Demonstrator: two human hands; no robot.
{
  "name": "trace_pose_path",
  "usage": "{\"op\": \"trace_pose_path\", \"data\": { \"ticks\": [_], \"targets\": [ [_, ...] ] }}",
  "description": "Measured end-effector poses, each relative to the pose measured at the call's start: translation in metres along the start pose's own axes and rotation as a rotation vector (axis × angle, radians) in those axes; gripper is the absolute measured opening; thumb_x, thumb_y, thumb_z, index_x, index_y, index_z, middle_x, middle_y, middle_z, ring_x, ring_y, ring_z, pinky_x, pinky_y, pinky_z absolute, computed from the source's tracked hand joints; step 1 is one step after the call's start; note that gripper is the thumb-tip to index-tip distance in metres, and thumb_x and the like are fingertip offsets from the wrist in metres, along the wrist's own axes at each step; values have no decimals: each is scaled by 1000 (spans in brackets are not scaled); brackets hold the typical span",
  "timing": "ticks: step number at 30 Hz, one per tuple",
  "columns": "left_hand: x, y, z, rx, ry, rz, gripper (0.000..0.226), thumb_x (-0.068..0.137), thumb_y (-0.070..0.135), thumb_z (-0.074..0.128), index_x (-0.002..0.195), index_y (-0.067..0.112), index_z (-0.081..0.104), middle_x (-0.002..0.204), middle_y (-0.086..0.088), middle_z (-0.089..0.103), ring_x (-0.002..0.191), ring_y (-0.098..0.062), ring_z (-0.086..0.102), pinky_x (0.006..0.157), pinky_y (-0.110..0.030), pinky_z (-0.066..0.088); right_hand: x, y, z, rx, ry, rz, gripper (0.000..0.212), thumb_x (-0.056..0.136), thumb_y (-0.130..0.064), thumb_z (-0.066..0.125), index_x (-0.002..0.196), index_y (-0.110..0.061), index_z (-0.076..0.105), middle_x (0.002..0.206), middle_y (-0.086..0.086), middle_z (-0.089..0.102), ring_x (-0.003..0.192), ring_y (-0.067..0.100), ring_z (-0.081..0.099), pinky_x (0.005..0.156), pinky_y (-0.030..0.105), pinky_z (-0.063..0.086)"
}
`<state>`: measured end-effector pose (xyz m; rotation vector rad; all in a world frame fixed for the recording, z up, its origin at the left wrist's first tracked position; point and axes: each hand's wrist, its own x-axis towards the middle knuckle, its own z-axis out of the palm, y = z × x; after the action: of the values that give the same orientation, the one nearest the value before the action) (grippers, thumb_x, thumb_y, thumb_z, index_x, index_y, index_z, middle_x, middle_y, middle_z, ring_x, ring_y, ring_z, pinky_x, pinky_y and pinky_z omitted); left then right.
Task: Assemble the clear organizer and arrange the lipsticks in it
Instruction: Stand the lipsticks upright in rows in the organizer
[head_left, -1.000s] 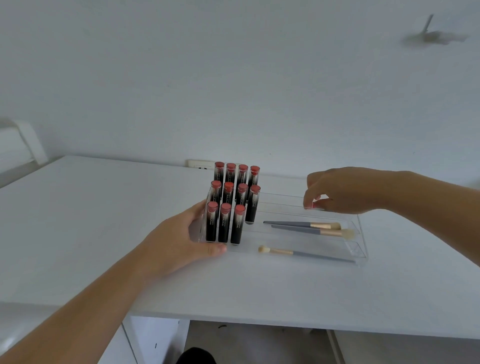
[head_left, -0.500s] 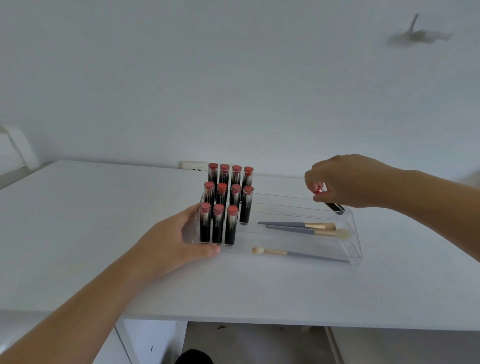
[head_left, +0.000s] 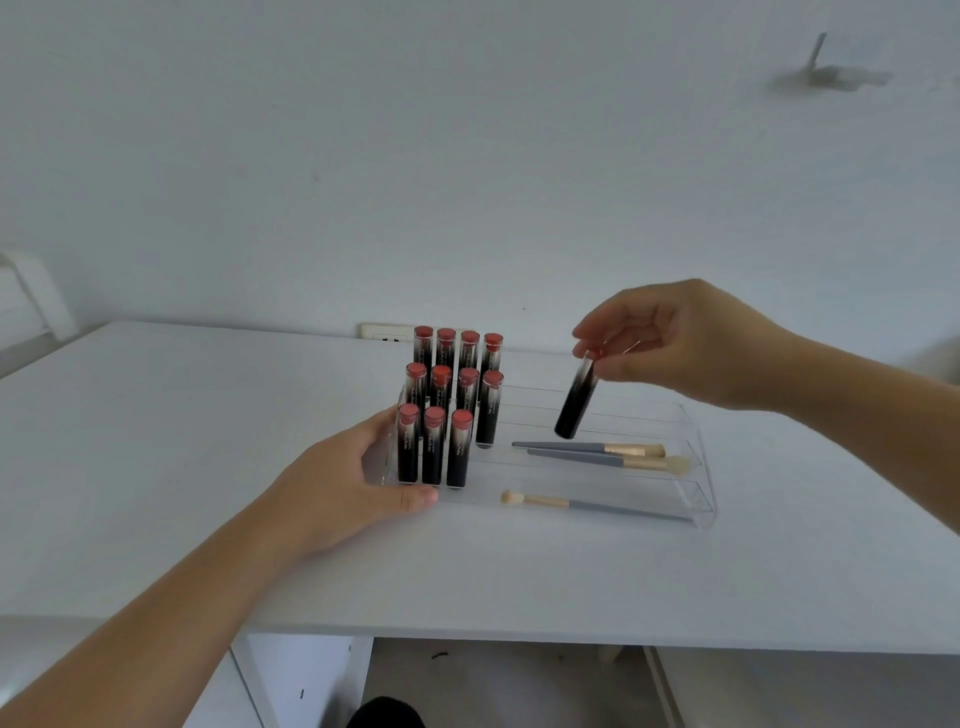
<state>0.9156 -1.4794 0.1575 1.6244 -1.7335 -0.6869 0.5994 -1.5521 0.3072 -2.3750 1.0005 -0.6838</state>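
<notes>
A clear stepped organizer (head_left: 702, 506) lies on the white table (head_left: 156, 441). Several black lipsticks with red caps (head_left: 447, 410) stand upright in its left end, in three rows. My left hand (head_left: 337, 488) holds the organizer's left end, thumb along the front edge. My right hand (head_left: 691, 345) pinches the top of one more black lipstick (head_left: 574, 402), which hangs tilted above the organizer's middle, right of the standing rows.
Three makeup brushes lie in the organizer: two grey-handled ones (head_left: 597, 452) on a middle step and one (head_left: 582, 504) in the front row. A wall socket (head_left: 387, 332) sits behind the lipsticks. The table's front edge is near me.
My right hand picked a lipstick up from the organizer's back right part, lifted it and carried it left over the middle. The left hand stayed on the organizer's left end.
</notes>
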Motion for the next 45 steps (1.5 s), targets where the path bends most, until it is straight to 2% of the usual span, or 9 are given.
{"op": "trace_pose_path", "data": {
  "ticks": [3, 6, 10, 15, 19, 26, 34, 40, 45],
  "targets": [
    [-1, -1, -1, 2, -4, -4, 112, 54, 79, 73, 153, 51, 31, 150, 30, 45, 142, -1, 39, 118, -37, 34, -1, -3, 18, 21, -51, 11, 26, 83, -16, 81, 103, -32, 75, 94, -17, 78, 89, 1, 73, 88, 10, 51],
    [0, -1, -1, 0, -10, -14, 113, 54, 81, 73, 154, 51, 30, 151, 29, 45, 142, 0, 40, 118, -39, 35, 1, -7, 36, -25, -25, 11, 18, 82, -24, 83, 95, -34, 76, 85, -20, 76, 79, -3, 71, 77, 6, 49],
    [0, -1, -1, -11, -4, -8, 113, 53, 81, 73, 153, 51, 31, 149, 30, 47, 141, 2, 40, 117, -36, 35, 5, -11, 59, -61, 58, -25, 11, 79, -26, 84, 85, -30, 76, 78, -19, 73, 71, 0, 67, 67, 9, 49],
    [-1, -1, -1, -14, -5, 3, 110, 54, 80, 74, 152, 53, 31, 147, 31, 48, 140, 2, 40, 116, -34, 35, 11, -11, 77, -164, 38, -25, 12, 77, -38, 82, 79, -31, 72, 75, -14, 70, 70, 6, 66, 63, 21, 53],
    [-1, 1, -1, -14, -8, 3, 112, 53, 81, 73, 152, 53, 31, 149, 30, 47, 141, 2, 40, 117, -36, 35, 13, -8, 85, -133, 54, -42, 10, 77, -29, 81, 78, -26, 71, 76, -19, 70, 68, 2, 65, 60, 13, 49],
    [-2, 1, 0, -15, 1, 15, 106, 54, 80, 74, 149, 58, 32, 146, 32, 49, 139, 3, 41, 113, -32, 36, 12, -5, 94, -140, 106, -89, 11, 81, -30, 82, 79, -24, 73, 70, -7, 69, 67, 10, 63, 69, 36, 55],
    [-2, 0, 0, -25, 2, 13, 99, 53, 82, 74, 142, 64, 36, 141, 34, 52, 136, 5, 44, 111, -31, 39, 6, -5, 109, -261, 235, -258, 17, 85, -34, 79, 83, -17, 77, 74, -2, 65, 65, 18, 59, 64, 41, 51],
    [-1, 2, 0, -22, 1, 15, 101, 52, 83, 74, 143, 67, 31, 141, 36, 52, 137, 6, 43, 113, -34, 38, 3, -2, 105, -288, 117, -228, 21, 83, -27, 78, 103, -23, 75, 83, -7, 68, 72, 13, 64, 69, 38, 55],
    [-4, 4, 0, -17, 10, 23, 85, 53, 82, 75, 125, 84, 29, 138, 38, 53, 135, 8, 43, 110, -32, 39, 0, 4, 107, -271, 50, -168, 31, 85, -22, 69, 114, -31, 66, 95, -15, 68, 86, 5, 66, 74, 33, 57]
  ]
}}
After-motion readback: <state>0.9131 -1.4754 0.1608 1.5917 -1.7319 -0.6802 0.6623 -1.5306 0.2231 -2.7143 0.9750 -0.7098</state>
